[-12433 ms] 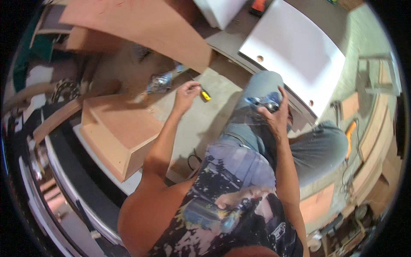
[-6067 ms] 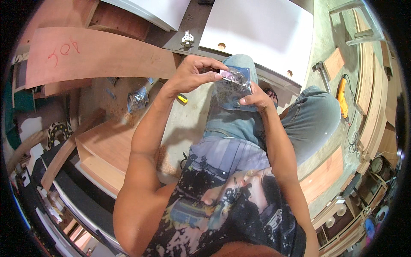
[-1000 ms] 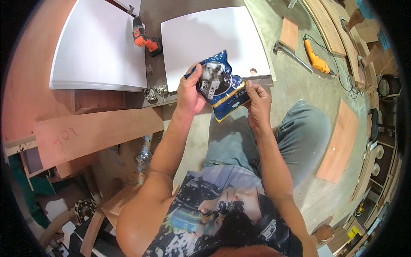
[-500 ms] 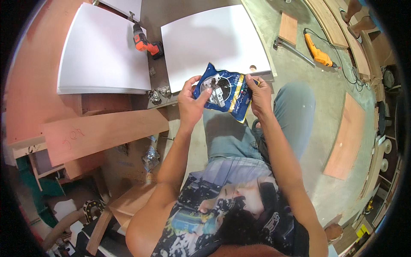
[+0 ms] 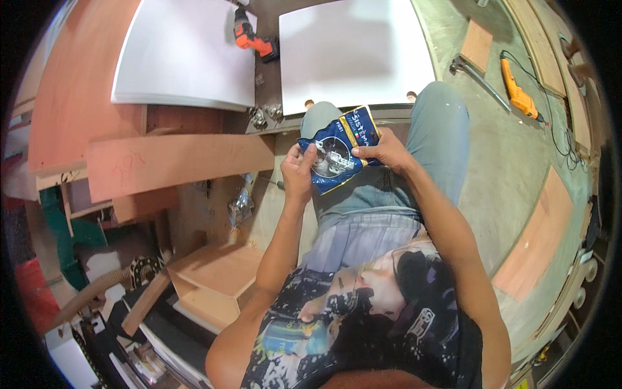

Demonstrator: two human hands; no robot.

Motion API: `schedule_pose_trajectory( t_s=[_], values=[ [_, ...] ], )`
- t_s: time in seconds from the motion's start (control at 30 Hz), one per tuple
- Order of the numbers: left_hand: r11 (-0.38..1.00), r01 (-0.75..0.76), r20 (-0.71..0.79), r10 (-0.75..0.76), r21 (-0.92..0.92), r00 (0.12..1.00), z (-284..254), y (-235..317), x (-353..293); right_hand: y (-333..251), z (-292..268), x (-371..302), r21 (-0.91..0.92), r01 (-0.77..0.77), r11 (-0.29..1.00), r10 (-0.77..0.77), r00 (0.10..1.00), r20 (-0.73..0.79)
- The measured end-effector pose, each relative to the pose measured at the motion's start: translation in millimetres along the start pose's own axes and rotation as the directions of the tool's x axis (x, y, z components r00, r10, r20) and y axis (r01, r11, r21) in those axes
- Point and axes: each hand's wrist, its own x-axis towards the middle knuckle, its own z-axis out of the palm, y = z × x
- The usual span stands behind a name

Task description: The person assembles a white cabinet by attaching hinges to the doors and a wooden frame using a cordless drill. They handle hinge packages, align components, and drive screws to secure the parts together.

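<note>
A blue plastic packet point(image 5: 339, 144) with a clear round window is held up over my lap; a metal cabinet hinge point(image 5: 337, 161) shows through the window. My left hand point(image 5: 300, 170) pinches the packet's left edge, thumb on the front. At its right side my right hand point(image 5: 387, 152) grips it between thumb and fingers, the thumb lying near the window. Past my knees lies a white panel point(image 5: 356, 55) with two round holes along its near edge.
An orange-black cordless drill point(image 5: 253, 40) lies between the white panel and a stack of white boards point(image 5: 184, 55). Clear bags of metal hardware point(image 5: 259, 118) are close by. To the right are a hammer point(image 5: 481, 81) and a yellow corded drill point(image 5: 521, 97). A plywood strip point(image 5: 181, 165) stretches left.
The packet has been turned, its right end now tilting upward, and sits closer to my body. My right thumb has shifted toward the window. The whole view has swung.
</note>
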Motion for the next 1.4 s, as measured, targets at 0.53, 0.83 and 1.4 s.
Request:
schedule_pose_trajectory(
  t_s=[0.53,0.83,1.4],
  values=[
    [0.975,-0.21,-0.255,0.186,-0.069,0.949,-23,-71,-10,33,-32,69,-0.013,0.038,0.999,-0.039,0.997,-0.074],
    [0.992,-0.119,-0.282,0.1,-0.051,0.954,-23,-60,-10,36,-24,82,-0.043,0.168,0.985,-0.173,0.966,-0.192],
    [0.963,0.082,0.032,-0.093,0.256,0.995,14,-32,-25,42,-23,89,0.035,0.298,0.954,-0.269,0.9,-0.344]
  ],
)
